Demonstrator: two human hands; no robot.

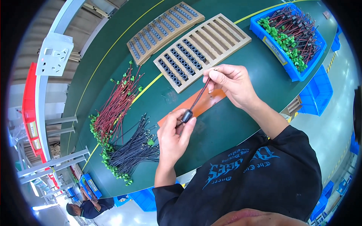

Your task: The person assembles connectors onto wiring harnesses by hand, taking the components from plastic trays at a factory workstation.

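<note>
My left hand [174, 136] is closed around a small black cylindrical part [187, 115], held between thumb and fingers. From its top a dark red wire [198, 98] runs up to my right hand [234, 83], whose thumb and forefinger pinch the wire's other end. Both hands are above an orange mat [203, 107] on the green table. Beyond them lies a wooden rack [177, 90] with black round parts in its left slots; its right slots are bare. To the left lie a bundle of red wires [117, 103] and a bundle of black wires [134, 148], both with green connectors.
A second wooden rack [141, 60] with grey pieces stands farther back. At the right, a blue bin [298, 75] holds wires with green connectors and black parts. White power sockets [54, 54] hang on a post at left. Another person [90, 209] works at the lower left.
</note>
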